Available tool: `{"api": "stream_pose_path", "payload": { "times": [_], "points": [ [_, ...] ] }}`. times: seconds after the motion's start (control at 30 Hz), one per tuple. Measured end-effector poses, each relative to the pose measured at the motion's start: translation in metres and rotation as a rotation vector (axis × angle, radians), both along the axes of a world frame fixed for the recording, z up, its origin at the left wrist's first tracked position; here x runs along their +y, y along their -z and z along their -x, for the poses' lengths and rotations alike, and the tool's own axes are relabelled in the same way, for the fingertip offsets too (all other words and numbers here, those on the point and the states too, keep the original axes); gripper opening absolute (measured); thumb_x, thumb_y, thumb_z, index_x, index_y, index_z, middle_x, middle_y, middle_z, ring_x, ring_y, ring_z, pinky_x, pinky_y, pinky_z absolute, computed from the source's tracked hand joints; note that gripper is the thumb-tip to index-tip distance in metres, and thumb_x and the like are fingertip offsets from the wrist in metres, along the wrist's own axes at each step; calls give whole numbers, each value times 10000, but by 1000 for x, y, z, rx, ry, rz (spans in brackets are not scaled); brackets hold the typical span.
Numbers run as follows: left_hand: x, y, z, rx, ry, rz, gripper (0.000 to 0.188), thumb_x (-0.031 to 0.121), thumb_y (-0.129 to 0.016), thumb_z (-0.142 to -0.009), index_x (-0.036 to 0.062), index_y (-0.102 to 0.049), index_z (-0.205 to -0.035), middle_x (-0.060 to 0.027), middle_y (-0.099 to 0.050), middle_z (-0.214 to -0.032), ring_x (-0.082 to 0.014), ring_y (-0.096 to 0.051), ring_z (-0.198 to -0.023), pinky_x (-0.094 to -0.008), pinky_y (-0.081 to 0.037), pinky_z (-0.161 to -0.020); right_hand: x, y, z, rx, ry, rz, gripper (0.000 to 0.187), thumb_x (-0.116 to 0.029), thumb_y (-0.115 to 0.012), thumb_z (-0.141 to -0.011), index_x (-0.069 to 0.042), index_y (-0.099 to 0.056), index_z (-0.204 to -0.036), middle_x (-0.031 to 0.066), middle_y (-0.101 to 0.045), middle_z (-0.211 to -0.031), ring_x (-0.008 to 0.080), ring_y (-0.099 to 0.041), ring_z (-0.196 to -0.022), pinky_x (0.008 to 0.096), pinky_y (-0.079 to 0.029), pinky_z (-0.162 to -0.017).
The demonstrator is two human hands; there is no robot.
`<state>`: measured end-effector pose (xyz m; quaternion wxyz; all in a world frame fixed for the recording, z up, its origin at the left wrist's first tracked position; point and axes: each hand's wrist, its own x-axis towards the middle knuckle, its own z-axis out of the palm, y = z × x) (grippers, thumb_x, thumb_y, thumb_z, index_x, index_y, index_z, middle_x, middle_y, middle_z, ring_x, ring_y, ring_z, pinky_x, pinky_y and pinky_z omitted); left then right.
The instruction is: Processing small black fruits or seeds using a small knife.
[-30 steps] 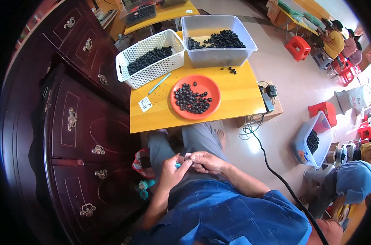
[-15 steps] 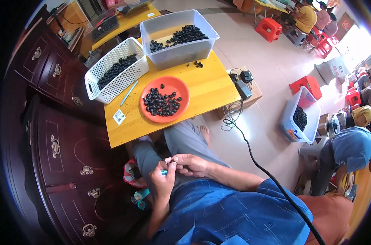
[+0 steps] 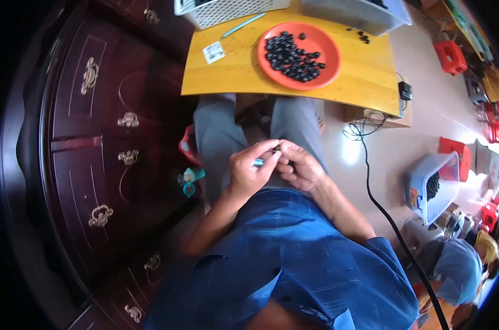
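Over my lap, my left hand (image 3: 252,171) and my right hand (image 3: 300,166) meet with their fingertips pinched together. Between the fingertips is a small dark piece (image 3: 277,148), mostly covered by the fingers. Inside my left hand lies a light-blue stick-like tool (image 3: 258,163), of which only a short part shows. My right fingers curl in on the dark piece from the other side. Ahead on the yellow table (image 3: 227,82), an orange-red plate (image 3: 329,47) holds many small round black pieces (image 3: 293,58), like beads.
A white perforated basket (image 3: 233,14) and a clear plastic bin (image 3: 354,19) stand at the table's far side. A light-blue stick (image 3: 244,25) and a white label (image 3: 213,52) lie nearby. Dark drawers (image 3: 117,165) line the left; a black cable (image 3: 378,203) runs down the right.
The view has tilted down and turned, so the table sits higher and my hands appear further right and higher. My fingertips still pinch the small dark piece together.
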<state>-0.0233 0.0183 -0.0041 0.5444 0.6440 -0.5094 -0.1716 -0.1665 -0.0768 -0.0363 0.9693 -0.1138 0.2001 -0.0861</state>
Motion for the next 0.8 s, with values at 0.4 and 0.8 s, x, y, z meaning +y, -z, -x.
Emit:
{"api": "stream_pose_path", "payload": {
  "times": [0.4, 0.8],
  "points": [
    [12, 1, -2, 27, -57, 2, 155, 35, -793, -842, 53, -673, -939, -81, -698, -724, -193, -692, -615, -316, -539, -577, 6, 5, -1, -89, 19, -175, 211, -304, -604, -1042, -96, -602, -1083, -37, -498, -824, 55, -442, -638, 174, -347, -462],
    [8, -23, -27, -188, 211, -339, 502, 538, -782, -839, 65, -614, -834, -139, -639, -666, -345, -659, -592, -428, -488, -528, 11, -4, 8, -70, -3, 104, 278, -278, -628, -1026, -31, -610, -1151, 15, -622, -881, 53, -458, -566, 182, -364, -451]
  ]
}}
